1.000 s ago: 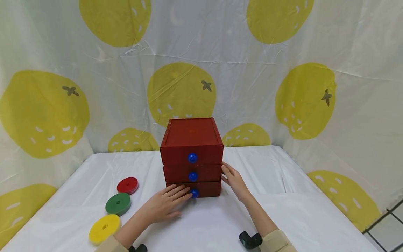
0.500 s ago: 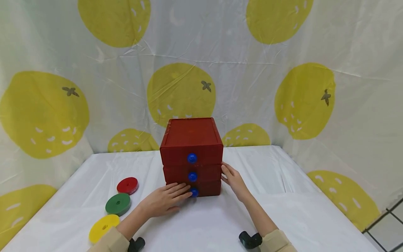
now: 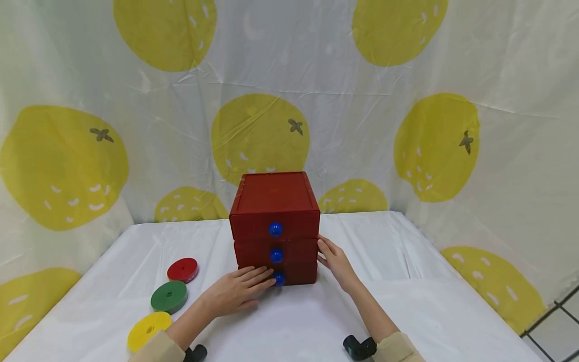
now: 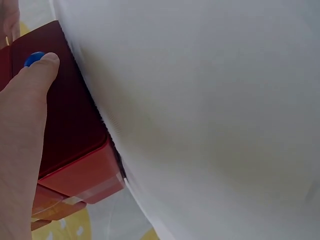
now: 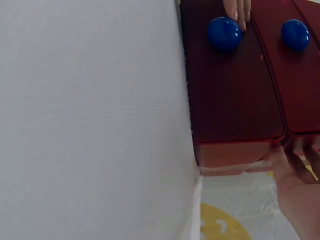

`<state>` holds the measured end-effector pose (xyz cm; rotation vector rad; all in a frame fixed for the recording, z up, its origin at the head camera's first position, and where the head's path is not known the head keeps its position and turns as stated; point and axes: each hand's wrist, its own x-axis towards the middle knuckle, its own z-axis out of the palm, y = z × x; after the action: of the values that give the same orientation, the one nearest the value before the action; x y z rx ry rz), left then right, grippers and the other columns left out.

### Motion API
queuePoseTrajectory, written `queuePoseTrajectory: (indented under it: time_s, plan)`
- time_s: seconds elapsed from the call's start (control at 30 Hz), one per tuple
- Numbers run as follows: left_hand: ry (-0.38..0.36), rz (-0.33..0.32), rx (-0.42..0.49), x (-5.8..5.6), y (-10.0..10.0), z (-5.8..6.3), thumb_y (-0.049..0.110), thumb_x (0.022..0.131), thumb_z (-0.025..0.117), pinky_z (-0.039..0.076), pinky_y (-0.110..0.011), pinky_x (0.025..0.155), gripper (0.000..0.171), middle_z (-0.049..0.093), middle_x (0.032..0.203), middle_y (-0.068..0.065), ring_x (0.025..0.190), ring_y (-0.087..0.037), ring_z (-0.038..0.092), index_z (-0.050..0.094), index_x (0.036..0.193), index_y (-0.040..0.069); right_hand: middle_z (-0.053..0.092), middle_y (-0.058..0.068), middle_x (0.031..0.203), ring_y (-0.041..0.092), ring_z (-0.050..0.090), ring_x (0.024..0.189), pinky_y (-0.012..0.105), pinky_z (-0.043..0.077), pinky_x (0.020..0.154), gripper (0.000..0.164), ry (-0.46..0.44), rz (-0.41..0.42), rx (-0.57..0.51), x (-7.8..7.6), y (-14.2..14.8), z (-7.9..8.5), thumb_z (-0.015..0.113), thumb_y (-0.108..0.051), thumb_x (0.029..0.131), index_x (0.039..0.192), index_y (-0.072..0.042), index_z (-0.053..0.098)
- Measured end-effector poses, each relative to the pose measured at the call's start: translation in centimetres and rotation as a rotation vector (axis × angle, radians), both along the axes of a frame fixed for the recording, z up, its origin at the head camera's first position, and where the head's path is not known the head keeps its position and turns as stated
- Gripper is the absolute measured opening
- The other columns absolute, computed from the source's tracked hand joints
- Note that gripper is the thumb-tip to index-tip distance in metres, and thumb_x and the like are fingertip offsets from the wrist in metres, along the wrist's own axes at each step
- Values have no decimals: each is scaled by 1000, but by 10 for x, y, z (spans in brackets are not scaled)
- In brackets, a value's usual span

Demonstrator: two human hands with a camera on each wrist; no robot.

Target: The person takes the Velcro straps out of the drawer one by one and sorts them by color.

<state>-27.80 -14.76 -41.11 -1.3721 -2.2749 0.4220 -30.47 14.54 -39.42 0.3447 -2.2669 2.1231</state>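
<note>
A red cabinet point(image 3: 275, 193) of stacked drawers, each with a blue knob point(image 3: 275, 230), stands in the middle of the table. My left hand point(image 3: 232, 291) lies with extended fingers against the front of the bottom drawer point(image 3: 298, 273), left of its knob point(image 5: 224, 34). In the left wrist view the thumb point(image 4: 47, 67) reaches that knob's edge. My right hand point(image 3: 336, 262) touches the cabinet's right side with its fingertips, near the middle and bottom drawers. All drawers sit flush, as far as I can see.
Left of the cabinet, a red disc point(image 3: 183, 270), a green disc point(image 3: 169, 296) and a yellow disc point(image 3: 148, 330) lie in a slanting row. Black elbow-shaped pieces point(image 3: 359, 347) show beside both forearms. A lemon-patterned curtain point(image 3: 271, 60) hangs behind the white-covered table point(image 3: 416, 311).
The bottom drawer has moved in slightly under my left hand, and the dark gap above it has closed. My right hand stays at the cabinet's side. The head view has tipped a little.
</note>
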Motion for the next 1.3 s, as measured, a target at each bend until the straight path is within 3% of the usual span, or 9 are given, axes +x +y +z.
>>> queuePoseTrajectory:
  time_s: [0.33, 0.6, 0.73, 0.83, 1.07, 1.23, 1.3]
  plan:
    - [4, -31, 89, 9, -3, 0, 39, 85, 59, 42, -32, 101, 54, 50, 135, 1, 125, -16, 46, 46, 133, 17, 41, 16, 139, 30, 43, 127, 38, 41, 100, 57, 6, 4, 9, 1, -1, -2, 43, -39, 94, 139, -5, 35]
    - [-27, 10, 191, 15, -9, 5, 30, 81, 66, 47, -32, 95, 50, 57, 125, 1, 115, -16, 53, 52, 127, 17, 42, 16, 139, 30, 44, 126, 38, 41, 99, 57, 10, -5, 8, 0, -1, -1, 43, -40, 94, 138, -5, 35]
    - [9, 20, 256, 17, -14, 9, 28, 77, 71, 50, -31, 89, 50, 60, 118, 0, 109, -16, 56, 55, 123, 18, 43, 15, 138, 29, 44, 126, 37, 41, 100, 56, 4, -3, 2, -1, -1, -1, 43, -40, 94, 138, -5, 36]
    - [16, 56, 294, 18, -19, 13, 29, 77, 71, 51, -31, 88, 50, 60, 117, -1, 108, -16, 57, 55, 124, 19, 43, 15, 138, 29, 44, 126, 37, 41, 100, 56, -1, -5, 1, -1, -1, -1, 43, -39, 94, 138, -5, 36]
    - [-20, 206, 316, 23, -35, 18, 36, 80, 65, 47, -37, 94, 54, 55, 127, -1, 116, -18, 52, 49, 130, 24, 42, 15, 139, 29, 42, 127, 36, 41, 100, 57, -6, -2, 9, -2, 0, -1, 43, -41, 94, 138, -5, 35]
    - [65, 206, 377, 21, -49, 17, 36, 75, 69, 45, -39, 96, 57, 55, 128, -3, 118, -22, 50, 52, 128, 23, 41, 14, 140, 28, 42, 128, 36, 41, 100, 58, -10, -4, 19, -1, 0, -1, 43, -43, 94, 139, -7, 35]
    - [91, 202, 412, 19, -55, 18, 37, 79, 65, 36, -35, 106, 53, 54, 129, -4, 121, -23, 48, 52, 128, 21, 41, 14, 140, 28, 42, 128, 36, 41, 99, 58, -9, -7, 19, -1, 0, -1, 43, -42, 94, 139, -7, 35]
